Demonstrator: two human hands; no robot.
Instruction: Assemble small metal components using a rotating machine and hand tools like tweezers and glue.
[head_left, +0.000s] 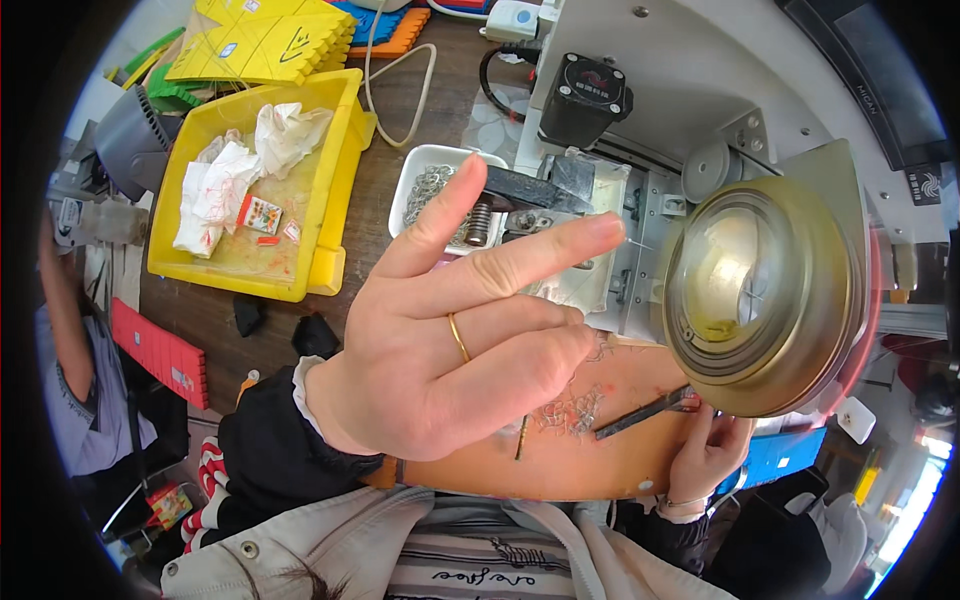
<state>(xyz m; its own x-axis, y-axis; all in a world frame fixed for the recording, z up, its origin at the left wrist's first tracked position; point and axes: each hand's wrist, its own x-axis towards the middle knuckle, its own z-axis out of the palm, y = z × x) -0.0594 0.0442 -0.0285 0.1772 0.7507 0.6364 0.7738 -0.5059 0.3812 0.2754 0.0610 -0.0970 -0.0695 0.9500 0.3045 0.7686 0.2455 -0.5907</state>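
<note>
My left hand is raised in the middle, thumb and index finger stretched apart, the other fingers loosely bent, nothing in it. Behind it, between thumb and index finger, shows a black lever with a coil spring under its end; whether the thumb touches it I cannot tell. At the lower right my right hand has its fingers closed at the end of a slim black tool, possibly tweezers. The tool points left over small wire pieces on the orange-brown work surface.
A round brass-coloured magnifier lamp blocks the right side. Behind stands a machine with a black motor. A white tray holds metal rings. On the left are a yellow bin with crumpled tissues and a person's arm.
</note>
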